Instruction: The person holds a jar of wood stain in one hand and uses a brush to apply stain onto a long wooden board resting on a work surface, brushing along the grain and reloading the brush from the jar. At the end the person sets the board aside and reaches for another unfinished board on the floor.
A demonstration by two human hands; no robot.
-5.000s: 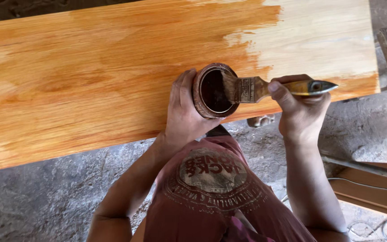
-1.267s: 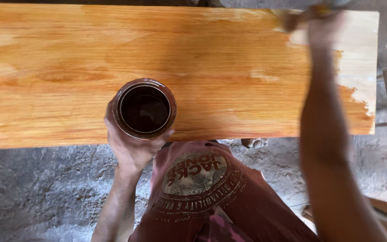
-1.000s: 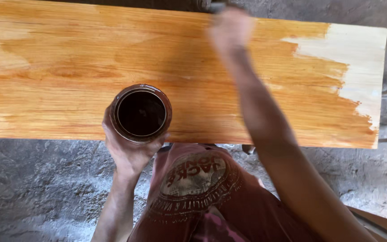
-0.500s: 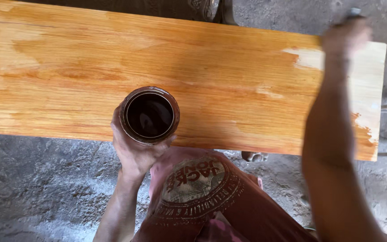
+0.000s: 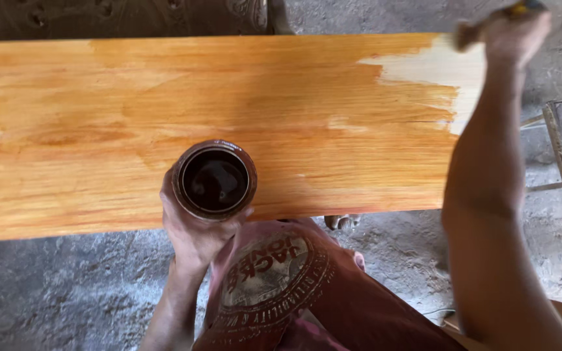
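Left hand (image 5: 193, 227) cupped around tin of dark stain (image 5: 214, 180), tin above palm, over board (image 5: 99, 130) near edge. Right hand (image 5: 514, 32) clenched on brush (image 5: 473, 29), blurred, bristles at bare far corner.

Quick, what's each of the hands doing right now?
Left hand: closed around the round can of dark stain.
Right hand: closed on a brush handle, blurred, at the far right of the plank.
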